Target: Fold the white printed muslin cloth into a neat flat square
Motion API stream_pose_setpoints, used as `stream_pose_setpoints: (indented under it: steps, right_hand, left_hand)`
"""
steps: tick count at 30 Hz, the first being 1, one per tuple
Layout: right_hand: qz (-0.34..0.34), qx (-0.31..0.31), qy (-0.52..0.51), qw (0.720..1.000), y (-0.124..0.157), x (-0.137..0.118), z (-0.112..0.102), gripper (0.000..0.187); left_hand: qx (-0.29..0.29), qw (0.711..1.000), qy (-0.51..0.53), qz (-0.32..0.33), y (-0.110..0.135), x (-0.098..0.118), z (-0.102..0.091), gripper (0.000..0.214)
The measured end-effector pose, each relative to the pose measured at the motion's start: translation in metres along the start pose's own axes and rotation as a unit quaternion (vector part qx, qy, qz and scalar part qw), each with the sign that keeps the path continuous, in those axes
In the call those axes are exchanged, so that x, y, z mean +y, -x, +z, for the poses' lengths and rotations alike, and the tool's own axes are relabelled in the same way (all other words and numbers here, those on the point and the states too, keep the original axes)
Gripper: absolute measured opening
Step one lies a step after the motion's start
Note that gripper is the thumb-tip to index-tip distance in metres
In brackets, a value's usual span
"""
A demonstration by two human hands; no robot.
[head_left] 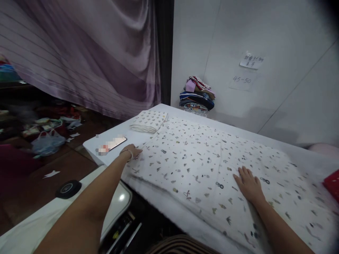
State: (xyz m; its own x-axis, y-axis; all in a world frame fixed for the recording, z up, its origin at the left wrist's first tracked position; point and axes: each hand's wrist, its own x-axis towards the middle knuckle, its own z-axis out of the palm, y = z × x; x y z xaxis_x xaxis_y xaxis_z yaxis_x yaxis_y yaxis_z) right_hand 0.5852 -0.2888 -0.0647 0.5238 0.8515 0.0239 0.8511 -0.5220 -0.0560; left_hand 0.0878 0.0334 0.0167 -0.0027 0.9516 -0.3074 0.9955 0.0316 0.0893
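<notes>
While the printed cloth lay spread broad and mostly flat across the white table, its small scattered motifs faced up over nearly the whole surface. A line ran across it between the two hands, perhaps a crease or the edge of an upper layer; which of the two could not be told. The laying-out looked largely done, to judge by how smooth the middle was, but the piece was far from compact, so any reducing of it seemed undone.

The right hand rested palm down on the cloth with its fingers spread, gripping nothing. The left hand, a bracelet at its wrist, touched the cloth's left edge; whether its fingers pinched the fabric or merely pressed it could not be made out.

Just beyond the left edge sat a folded cloth with a different print, a neat thick bundle that appeared finished. A phone lay on the table near the left hand, and a red item showed at the far right.

Farther out, a stack of fabrics stood against the wall, left of two handwritten paper notes, and a purplish curtain hung at the left.
</notes>
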Motion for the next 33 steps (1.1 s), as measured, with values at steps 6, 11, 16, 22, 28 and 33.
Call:
stream_pose_setpoints:
  steps: [6,11,16,22,28,33]
  right_hand:
    - [-0.006,0.022,-0.001,1.000,0.001,-0.002,0.000,0.069]
    - [-0.001,-0.008,-0.010,1.000,-0.005,0.005,-0.004,0.066]
    - [-0.021,-0.003,-0.065,0.998,-0.007,-0.021,-0.029,0.060]
    - [-0.174,-0.120,-0.398,0.893,0.028,-0.169,-0.065,0.054]
    - [-0.228,-0.188,-0.571,0.766,0.052,-0.313,-0.082,0.073]
    - [-0.215,-0.166,-0.593,0.758,0.049,-0.350,-0.082,0.067]
  left_hand:
    - [-0.027,0.999,-0.003,0.040,0.002,-0.022,-0.012,0.052]
    - [-0.035,0.998,0.030,0.044,0.018,-0.045,-0.013,0.041]
    - [-0.048,0.989,0.142,-0.005,0.046,-0.053,-0.020,0.035]
    - [-0.021,0.968,0.244,0.045,0.082,-0.012,-0.039,0.023]
    - [-0.053,0.920,0.363,0.137,0.110,0.049,-0.036,0.029]
    - [-0.079,0.885,0.433,0.150,0.123,0.076,-0.022,0.042]
